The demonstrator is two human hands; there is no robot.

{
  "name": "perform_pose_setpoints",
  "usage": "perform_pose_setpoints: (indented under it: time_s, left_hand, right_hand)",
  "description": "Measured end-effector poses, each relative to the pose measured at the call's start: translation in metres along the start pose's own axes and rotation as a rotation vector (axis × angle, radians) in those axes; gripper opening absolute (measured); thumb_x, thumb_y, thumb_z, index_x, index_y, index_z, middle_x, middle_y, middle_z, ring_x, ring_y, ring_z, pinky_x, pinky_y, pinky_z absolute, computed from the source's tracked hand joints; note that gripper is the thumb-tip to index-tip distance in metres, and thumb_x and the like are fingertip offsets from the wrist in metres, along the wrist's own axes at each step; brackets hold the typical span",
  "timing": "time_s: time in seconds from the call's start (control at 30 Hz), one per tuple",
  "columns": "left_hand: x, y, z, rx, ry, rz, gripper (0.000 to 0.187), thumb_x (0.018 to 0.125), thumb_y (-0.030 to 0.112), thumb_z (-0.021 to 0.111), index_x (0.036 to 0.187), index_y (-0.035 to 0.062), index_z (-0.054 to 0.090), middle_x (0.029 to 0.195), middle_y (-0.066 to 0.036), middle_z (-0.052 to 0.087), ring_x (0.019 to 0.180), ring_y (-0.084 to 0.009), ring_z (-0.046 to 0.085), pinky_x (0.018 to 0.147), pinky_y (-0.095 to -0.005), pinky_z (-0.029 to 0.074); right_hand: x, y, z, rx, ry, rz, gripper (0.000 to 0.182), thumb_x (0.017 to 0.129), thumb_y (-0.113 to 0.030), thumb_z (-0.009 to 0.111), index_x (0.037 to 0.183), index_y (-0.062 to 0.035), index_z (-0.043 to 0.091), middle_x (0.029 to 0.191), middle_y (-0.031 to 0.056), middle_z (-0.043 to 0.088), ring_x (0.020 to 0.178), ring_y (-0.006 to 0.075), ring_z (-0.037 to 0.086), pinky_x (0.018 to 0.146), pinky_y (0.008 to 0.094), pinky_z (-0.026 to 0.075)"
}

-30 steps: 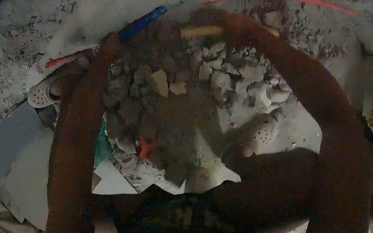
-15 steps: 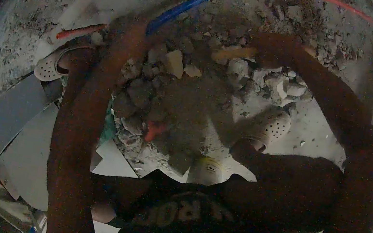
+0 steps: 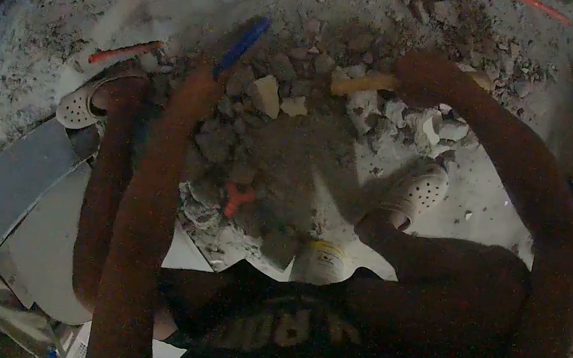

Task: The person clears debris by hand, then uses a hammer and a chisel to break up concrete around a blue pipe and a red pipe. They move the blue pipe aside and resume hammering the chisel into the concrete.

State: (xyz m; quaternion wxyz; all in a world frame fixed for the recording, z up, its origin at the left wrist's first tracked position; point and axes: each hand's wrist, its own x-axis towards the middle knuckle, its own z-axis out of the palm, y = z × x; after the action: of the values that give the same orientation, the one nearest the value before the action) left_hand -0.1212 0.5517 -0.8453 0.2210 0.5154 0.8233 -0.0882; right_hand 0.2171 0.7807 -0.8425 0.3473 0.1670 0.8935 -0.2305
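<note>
My left hand (image 3: pixel 205 75) is closed around the lower end of a long blue object (image 3: pixel 242 45), which slants up to the right over the rubble. Across from it, my right hand (image 3: pixel 422 79) is wrapped round a yellowish stick (image 3: pixel 365 84) that points left, above broken grey stones. Between the hands lie grey rubble (image 3: pixel 282 67) and a pale stone chunk (image 3: pixel 267 96). The fingers of both hands are dark and partly blurred.
An orange-red three-armed piece (image 3: pixel 238 200) lies below the rubble near a white bucket (image 3: pixel 322 263). Red tubes (image 3: pixel 125 52) lie at the left and top. My feet in pale clogs (image 3: pixel 423 193) flank the pile. Curved grey panels (image 3: pixel 17 174) stand at left.
My left hand and the blue object have moved down and left, and the blue object is now steeper. My right hand and the yellowish stick have barely moved.
</note>
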Motion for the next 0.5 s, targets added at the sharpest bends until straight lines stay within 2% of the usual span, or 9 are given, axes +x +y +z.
perform_pose_setpoints:
  time_s: [0.13, 0.2, 0.23, 0.3, 0.43, 0.5]
  left_hand:
    - [0.006, 0.015, -0.015, -0.03, -0.032, -0.025, 0.082, 0.09, 0.076, 0.039, 0.113, 0.003, 0.068, 0.105, -0.027, 0.068, 0.103, -0.0442, 0.065, 0.09, -0.0536, 0.05]
    - [0.027, 0.028, -0.019, -0.042, -0.053, -0.041, 0.082, 0.09, 0.076, 0.04, 0.113, 0.0031, 0.068, 0.106, -0.027, 0.068, 0.103, -0.0443, 0.065, 0.09, -0.0538, 0.05]
    - [0.036, 0.032, -0.021, -0.052, -0.064, -0.052, 0.082, 0.09, 0.076, 0.04, 0.114, 0.0032, 0.068, 0.106, -0.027, 0.068, 0.103, -0.0443, 0.065, 0.09, -0.0538, 0.05]
    - [0.05, 0.036, -0.026, -0.068, -0.081, -0.071, 0.082, 0.09, 0.076, 0.04, 0.114, 0.0033, 0.068, 0.106, -0.027, 0.068, 0.103, -0.0444, 0.065, 0.091, -0.0539, 0.05]
    - [0.046, 0.024, -0.027, -0.02, -0.025, -0.094, 0.081, 0.089, 0.076, 0.042, 0.114, 0.0041, 0.068, 0.103, -0.027, 0.068, 0.102, -0.0448, 0.066, 0.09, -0.0538, 0.051]
    - [0.045, 0.014, -0.025, -0.003, 0.011, -0.104, 0.08, 0.089, 0.076, 0.042, 0.114, 0.0047, 0.069, 0.101, -0.028, 0.068, 0.101, -0.0451, 0.066, 0.089, -0.0537, 0.052]
  right_hand:
    - [-0.003, -0.012, -0.017, 0.022, 0.013, -0.025, 0.031, 0.079, -0.029, 0.071, 0.099, -0.0057, 0.069, 0.085, 0.017, 0.069, 0.081, 0.0342, 0.07, 0.075, 0.0476, 0.056]
    - [0.007, -0.009, -0.001, 0.06, 0.3, -0.244, 0.028, 0.079, -0.03, 0.071, 0.1, -0.0111, 0.071, 0.085, 0.0133, 0.071, 0.082, 0.0334, 0.07, 0.075, 0.0481, 0.056]
    - [0.008, -0.011, -0.005, 0.054, 0.3, -0.249, 0.028, 0.079, -0.03, 0.071, 0.1, -0.0111, 0.071, 0.085, 0.0133, 0.071, 0.082, 0.0334, 0.07, 0.075, 0.0481, 0.056]
    - [0.007, -0.02, -0.007, -0.02, 0.168, -0.049, 0.028, 0.08, -0.032, 0.072, 0.103, -0.0162, 0.071, 0.089, 0.0105, 0.071, 0.087, 0.0323, 0.07, 0.078, 0.0486, 0.056]
    - [-0.007, -0.025, 0.006, -0.075, 0.279, -0.055, 0.03, 0.084, -0.037, 0.071, 0.107, -0.0177, 0.07, 0.089, 0.0115, 0.071, 0.09, 0.032, 0.07, 0.08, 0.0488, 0.055]
    - [-0.01, -0.025, 0.012, 0.005, 0.332, -0.051, 0.033, 0.087, -0.042, 0.069, 0.111, -0.0188, 0.069, 0.089, 0.0132, 0.07, 0.089, 0.0324, 0.07, 0.08, 0.0493, 0.055]
